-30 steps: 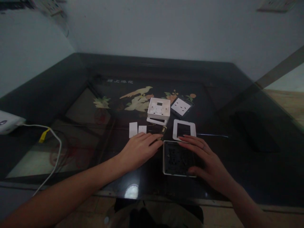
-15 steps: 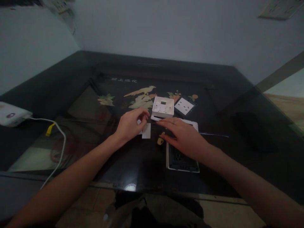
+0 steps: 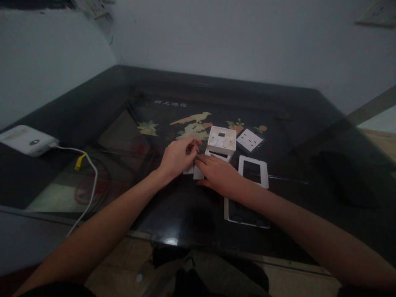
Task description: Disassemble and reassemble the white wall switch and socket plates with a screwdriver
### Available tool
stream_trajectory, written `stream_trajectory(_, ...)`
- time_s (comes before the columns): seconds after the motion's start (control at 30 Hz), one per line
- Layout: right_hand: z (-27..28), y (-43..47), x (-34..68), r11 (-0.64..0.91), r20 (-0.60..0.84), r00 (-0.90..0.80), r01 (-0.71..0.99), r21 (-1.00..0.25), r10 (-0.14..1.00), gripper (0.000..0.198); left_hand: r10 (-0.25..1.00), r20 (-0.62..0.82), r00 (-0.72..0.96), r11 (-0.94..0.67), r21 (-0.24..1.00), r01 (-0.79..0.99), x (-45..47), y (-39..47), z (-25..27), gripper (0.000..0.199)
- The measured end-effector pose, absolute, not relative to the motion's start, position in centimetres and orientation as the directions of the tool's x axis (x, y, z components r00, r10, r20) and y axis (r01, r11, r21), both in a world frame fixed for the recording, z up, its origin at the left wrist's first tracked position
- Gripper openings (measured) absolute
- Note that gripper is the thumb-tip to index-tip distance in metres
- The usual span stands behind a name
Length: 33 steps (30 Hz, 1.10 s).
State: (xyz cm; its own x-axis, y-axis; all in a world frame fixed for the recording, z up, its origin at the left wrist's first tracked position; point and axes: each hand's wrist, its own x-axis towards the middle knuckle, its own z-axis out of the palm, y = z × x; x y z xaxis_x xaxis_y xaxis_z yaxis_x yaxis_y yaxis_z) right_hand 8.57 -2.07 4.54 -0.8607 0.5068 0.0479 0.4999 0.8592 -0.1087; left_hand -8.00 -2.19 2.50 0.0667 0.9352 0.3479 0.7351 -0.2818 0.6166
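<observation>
My left hand [image 3: 178, 156] is closed in a pinch, thumb against curled fingers, beside small white flat pieces [image 3: 198, 172] on the dark table. What lies between its fingertips is too small to make out. My right hand [image 3: 218, 174] reaches in from the right, fingers stretched out and thumb apart, its fingertips meeting the left ones above the white pieces. Just beyond the hands is a white square socket back box [image 3: 222, 139] with its hollow side up, resting partly on a white frame. A white socket faceplate [image 3: 250, 140] lies right of the box.
A white rectangular frame [image 3: 263, 171] lies right of my right hand. Under my right forearm is a black-backed white panel [image 3: 247, 213]. At the left, a white device [image 3: 29, 140] trails a white cable [image 3: 94, 181] with a yellow tag [image 3: 79, 161]. The glossy table [image 3: 173, 214] meets walls behind.
My right hand has moved left to my left fingertips and now covers the small yellowish piece seen before. The camera view has shifted, so the table contents appear further right.
</observation>
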Motion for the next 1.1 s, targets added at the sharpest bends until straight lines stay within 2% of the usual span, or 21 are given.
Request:
stream_trajectory(0.13, 4.4, -1.9, 8.4, 0.859, 0.04, -0.862, 0.496, -0.128, 0.505, 0.04, 0.936, 0.346, 0.066, -0.277, 0.609, 0.743, -8.0, -2.2, 2.7, 0.024)
stream_trajectory(0.23, 5.2, -1.4, 8.7, 0.856, 0.019, -0.866, 0.49, -0.166, 0.5, 0.039, 0.925, 0.373, 0.074, -0.302, 0.603, 0.738, -8.0, -2.2, 2.8, 0.024)
stream_trajectory(0.33, 6.7, -0.1, 10.7, 0.822, 0.071, -0.843, 0.497, -0.277, 0.533, 0.043, 0.903, 0.425, 0.069, -0.343, 0.613, 0.712, -7.8, -2.4, 3.0, 0.022)
stream_trajectory(0.4, 7.8, 0.6, 13.2, 0.789, 0.164, -0.804, 0.484, -0.38, 0.572, 0.044, 0.881, 0.465, 0.086, -0.387, 0.604, 0.697, -7.2, -2.8, 3.1, 0.021)
stream_trajectory(0.5, 8.4, 0.3, 17.9, 0.71, 0.224, -0.728, 0.472, -0.523, 0.649, 0.04, 0.831, 0.517, 0.206, -0.509, 0.556, 0.657, -5.8, -4.2, 3.1, 0.021)
stream_trajectory(0.6, 7.5, -1.4, 22.0, 0.636, 0.254, -0.636, 0.491, -0.596, 0.729, 0.038, 0.75, 0.537, 0.388, -0.653, 0.503, 0.566, -4.2, -6.1, 3.1, 0.022)
stream_trajectory(0.67, 6.6, -2.6, 23.6, 0.636, 0.28, -0.63, 0.454, -0.624, 0.724, 0.037, 0.693, 0.523, 0.496, -0.72, 0.477, 0.503, -3.2, -7.4, 3.1, 0.023)
stream_trajectory(0.8, 5.4, -4.3, 25.0, 0.682, 0.329, -0.653, 0.404, -0.61, 0.682, 0.039, 0.639, 0.422, 0.643, -0.756, 0.5, 0.423, -1.8, -9.2, 3.3, 0.029)
stream_trajectory(0.9, 5.1, -5.2, 25.2, 0.736, 0.411, -0.649, 0.366, -0.569, 0.64, 0.04, 0.657, 0.36, 0.662, -0.723, 0.551, 0.418, -1.3, -9.7, 3.2, 0.044)
stream_trajectory(1.0, 4.7, -5.9, 25.2, 0.844, 0.519, -0.68, 0.306, -0.441, 0.517, 0.038, 0.684, 0.328, 0.651, -0.69, 0.58, 0.433, -1.3, -9.6, 3.0, 0.06)
stream_trajectory(1.1, 4.2, -6.3, 25.0, 0.921, 0.548, -0.745, 0.25, -0.299, 0.38, 0.033, 0.694, 0.314, 0.648, -0.675, 0.597, 0.433, -1.5, -9.4, 2.8, 0.067)
